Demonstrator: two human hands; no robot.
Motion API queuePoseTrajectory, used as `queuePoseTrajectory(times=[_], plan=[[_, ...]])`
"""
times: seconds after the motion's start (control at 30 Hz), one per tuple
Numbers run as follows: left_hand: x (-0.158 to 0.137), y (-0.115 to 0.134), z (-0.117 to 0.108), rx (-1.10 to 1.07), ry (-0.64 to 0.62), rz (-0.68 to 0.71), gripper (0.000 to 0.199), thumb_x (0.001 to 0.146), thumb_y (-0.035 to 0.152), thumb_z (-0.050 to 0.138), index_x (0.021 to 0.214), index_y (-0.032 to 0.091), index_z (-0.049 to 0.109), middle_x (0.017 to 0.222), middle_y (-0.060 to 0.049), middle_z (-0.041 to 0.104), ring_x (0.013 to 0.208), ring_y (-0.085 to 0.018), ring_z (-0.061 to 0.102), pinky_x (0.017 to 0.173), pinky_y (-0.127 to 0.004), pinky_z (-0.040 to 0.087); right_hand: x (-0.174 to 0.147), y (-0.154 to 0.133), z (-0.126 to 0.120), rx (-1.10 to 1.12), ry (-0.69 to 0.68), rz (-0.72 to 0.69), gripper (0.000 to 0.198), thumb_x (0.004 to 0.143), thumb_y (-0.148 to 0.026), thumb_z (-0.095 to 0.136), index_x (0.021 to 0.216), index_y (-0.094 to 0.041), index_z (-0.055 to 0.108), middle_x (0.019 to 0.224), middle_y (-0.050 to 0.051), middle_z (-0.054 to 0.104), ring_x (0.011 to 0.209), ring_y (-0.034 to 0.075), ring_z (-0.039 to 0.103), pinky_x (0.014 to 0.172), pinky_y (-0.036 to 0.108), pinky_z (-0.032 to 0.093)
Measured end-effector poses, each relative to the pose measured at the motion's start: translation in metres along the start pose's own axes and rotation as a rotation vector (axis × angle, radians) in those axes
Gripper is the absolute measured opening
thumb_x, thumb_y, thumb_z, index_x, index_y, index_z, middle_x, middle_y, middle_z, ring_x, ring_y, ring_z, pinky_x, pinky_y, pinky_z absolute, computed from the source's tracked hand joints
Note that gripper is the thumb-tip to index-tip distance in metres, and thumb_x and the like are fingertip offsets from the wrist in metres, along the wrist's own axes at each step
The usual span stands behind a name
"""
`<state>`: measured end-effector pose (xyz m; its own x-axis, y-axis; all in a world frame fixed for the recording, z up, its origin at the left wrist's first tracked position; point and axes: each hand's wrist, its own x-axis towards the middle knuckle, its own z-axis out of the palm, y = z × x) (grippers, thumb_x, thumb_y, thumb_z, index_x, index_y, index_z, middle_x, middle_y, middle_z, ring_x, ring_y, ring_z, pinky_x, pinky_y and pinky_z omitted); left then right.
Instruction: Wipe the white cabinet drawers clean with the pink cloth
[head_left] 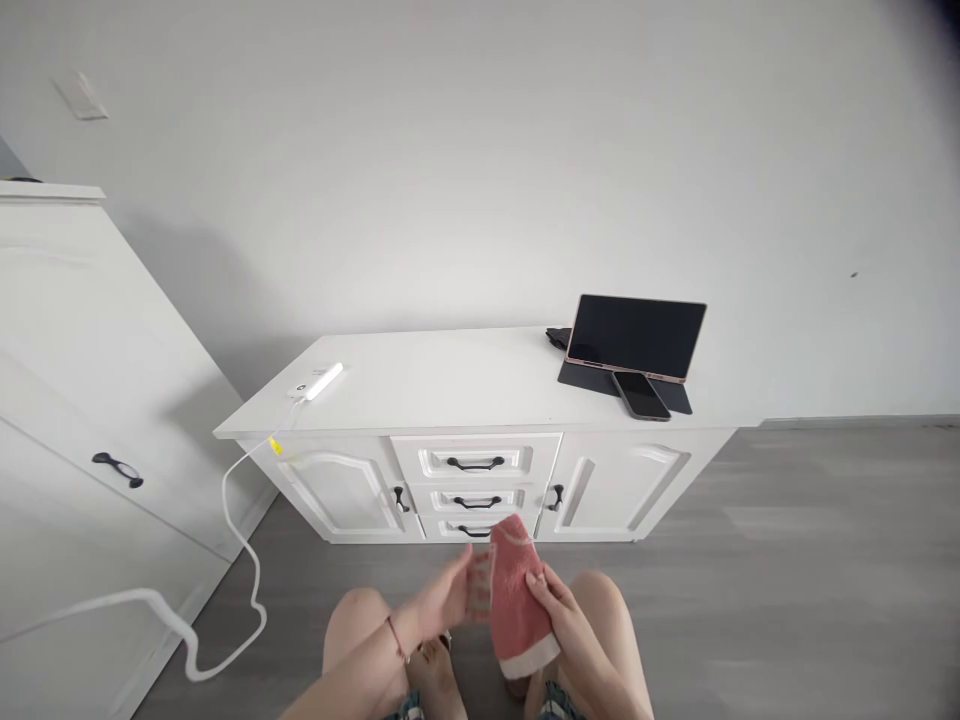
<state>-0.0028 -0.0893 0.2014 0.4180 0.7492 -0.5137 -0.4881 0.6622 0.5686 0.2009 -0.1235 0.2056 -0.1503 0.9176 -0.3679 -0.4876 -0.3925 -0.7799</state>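
Note:
A folded pinkish-red towel (516, 600) with a white lower edge hangs over the gap between my knees. My right hand (559, 605) grips its right side, the thumb lying across the front. Close by on the left, my left hand (455, 590) has its fingers stretched out toward the cloth. Those fingers are blurred, and whether they touch the towel I cannot tell. A thin red bracelet (395, 637) is on the left wrist.
Ahead stands a white cabinet (442, 385) with dark handles. On it are a tablet (636, 338) on a dark stand, a phone (641, 396) and a white power strip (319, 384). Its white cord (255, 570) trails down left, near a tall wardrobe (97, 370).

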Motion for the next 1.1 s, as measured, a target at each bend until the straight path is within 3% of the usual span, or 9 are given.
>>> queuePoseTrajectory(times=[0.1,0.23,0.43,0.63,0.83,1.1], plan=[[0.039,0.036,0.000,-0.002,0.161,0.142,0.027,0.081,0.040,0.072,0.093,0.017,0.067,0.099,-0.013,0.071,0.102,-0.026,0.068,0.101,-0.041,0.046,0.005,-0.014,-0.004,0.068,0.008,-0.032,0.045,0.069,-0.049,0.081,0.107,-0.027,0.074,0.117,0.003,0.071,0.117,0.028,0.059,0.099,0.039,0.047],[0.090,0.075,0.004,-0.069,0.333,0.262,0.009,0.083,0.023,0.069,0.088,0.018,0.064,0.098,-0.012,0.068,0.104,-0.021,0.065,0.104,-0.036,0.044,0.006,-0.020,-0.013,0.141,0.016,0.001,0.043,0.071,-0.048,0.079,0.108,-0.029,0.073,0.115,0.003,0.072,0.115,0.028,0.061,0.096,0.040,0.050],[0.139,0.102,0.012,-0.087,0.402,0.271,0.022,0.079,0.027,0.076,0.076,0.019,0.056,0.068,-0.002,0.059,0.086,-0.019,0.068,0.093,-0.033,0.051,-0.002,-0.003,-0.032,0.142,0.074,-0.002,0.046,0.069,-0.053,0.078,0.105,-0.025,0.073,0.103,0.005,0.075,0.105,0.031,0.067,0.088,0.042,0.055],[0.135,0.093,0.010,-0.074,0.371,0.254,0.018,0.080,0.024,0.073,0.074,0.018,0.057,0.059,0.000,0.058,0.088,-0.021,0.070,0.098,-0.037,0.048,-0.006,0.011,-0.044,0.085,0.110,-0.035,0.046,0.072,-0.060,0.071,0.100,-0.024,0.074,0.092,0.007,0.076,0.095,0.033,0.069,0.080,0.043,0.056],[0.115,0.065,0.001,-0.086,0.309,0.234,0.022,0.075,0.031,0.077,0.082,0.019,0.060,0.067,-0.004,0.065,0.104,-0.026,0.067,0.106,-0.046,0.039,0.002,-0.010,-0.037,0.081,0.132,-0.097,0.031,0.070,-0.051,0.077,0.085,-0.024,0.075,0.081,0.004,0.075,0.082,0.028,0.069,0.073,0.037,0.055],[0.084,0.027,-0.010,-0.090,0.160,0.176,0.016,0.080,0.032,0.070,0.083,0.018,0.064,0.086,-0.011,0.075,0.106,-0.025,0.068,0.106,-0.042,0.038,0.014,-0.022,-0.005,0.047,0.094,-0.084,0.045,0.066,-0.049,0.079,0.106,-0.027,0.074,0.114,0.003,0.072,0.115,0.027,0.060,0.095,0.038,0.052]])
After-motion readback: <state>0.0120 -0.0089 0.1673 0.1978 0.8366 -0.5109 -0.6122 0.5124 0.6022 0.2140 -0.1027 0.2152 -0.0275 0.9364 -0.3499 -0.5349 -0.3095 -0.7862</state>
